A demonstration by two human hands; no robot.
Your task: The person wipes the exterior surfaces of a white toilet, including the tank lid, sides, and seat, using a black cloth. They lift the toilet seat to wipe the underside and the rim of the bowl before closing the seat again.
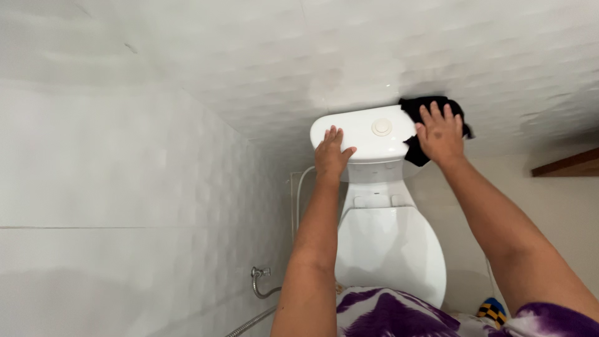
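The person stands over a white toilet and looks down at it, with both arms stretched forward. The left hand (332, 151) lies flat on the left part of the white tank lid (362, 134), near its front edge; its grip is spread, the fingers are apart and they hold nothing, they only press on the lid. The right hand (440, 133) lies on a black cloth (417, 151) at the right end of the tank lid. Its grip is also spread, with the fingers open over the cloth, pressing it down and not pinching it. The cloth lies partly on the right edge of the lid and partly hangs beside it, close to the tiled wall (187, 75) behind. Between the 2 hands, on top of the lid, there is a round flush button (382, 127). Below the tank, the toilet seat cover (387, 246) is closed. At the left, low on the side wall, a metal hose (262, 288) comes from a small valve. At the bottom of the view a purple and white patterned garment (387, 312) of the person is visible.
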